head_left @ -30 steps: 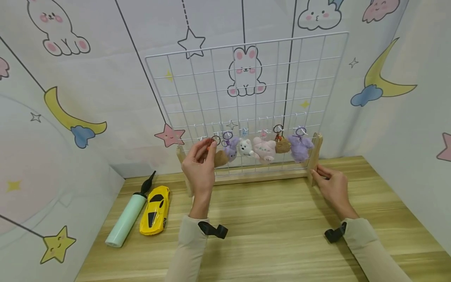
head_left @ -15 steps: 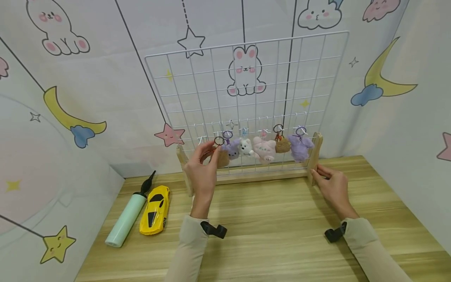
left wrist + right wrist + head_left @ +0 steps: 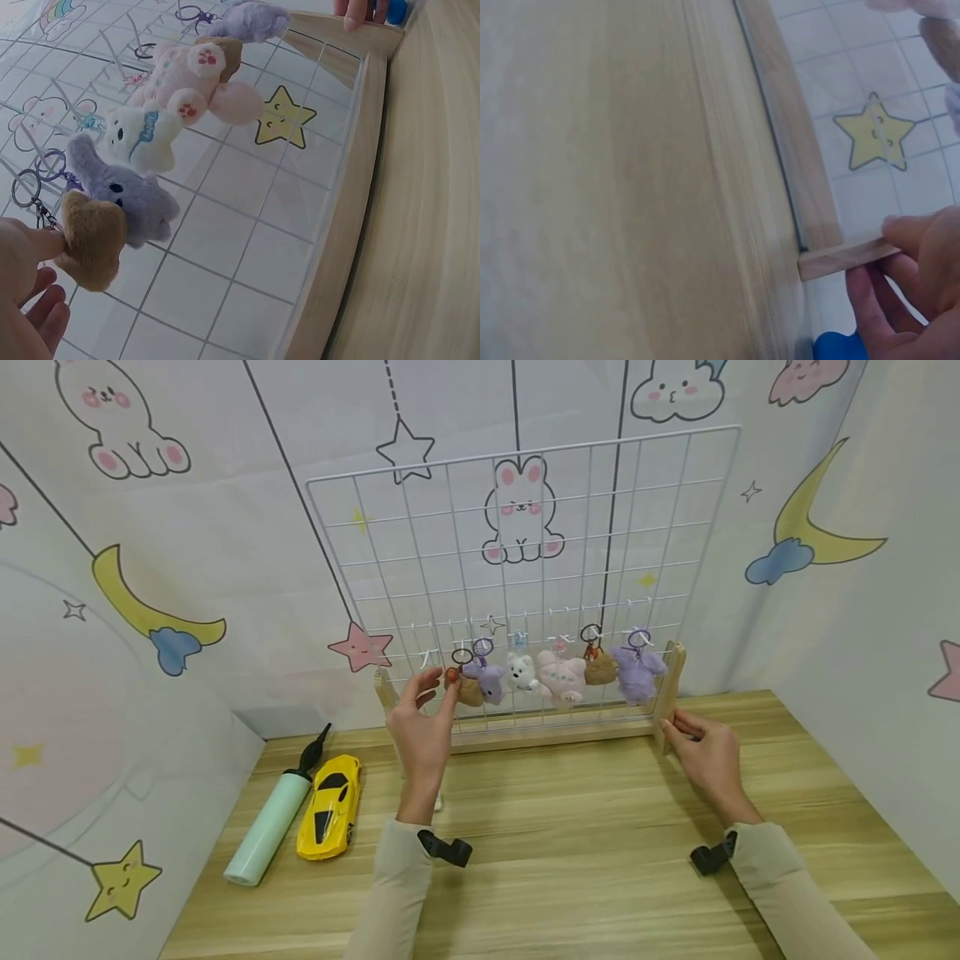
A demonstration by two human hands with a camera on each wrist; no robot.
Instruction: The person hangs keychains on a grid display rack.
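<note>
My left hand (image 3: 422, 735) is at the left end of a row of plush keychains on a white wire grid (image 3: 517, 539). Its thumb touches a brown plush keychain (image 3: 94, 240) beside the clasp, with the other fingers apart from it. That keychain's dark ring appears to be on a hook. To its right hang a purple plush (image 3: 486, 681), a white bear (image 3: 521, 672), a pink plush (image 3: 561, 678), another brown plush (image 3: 600, 669) and a larger purple plush (image 3: 637, 675). My right hand (image 3: 708, 760) pinches the wooden foot (image 3: 847, 256) of the grid stand.
A mint-green hand pump (image 3: 270, 827) and a yellow toy car (image 3: 330, 808) lie at the table's left. A white hook (image 3: 427, 657) sticks out left of the row. A small blue object (image 3: 838, 346) lies under my right hand. Printed cloth walls surround the wooden table (image 3: 562, 860).
My left hand has shifted slightly left and its fingers have spread from the brown keychain, uncovering its orange part. The neighbouring purple plush has swung. My right hand stays put.
</note>
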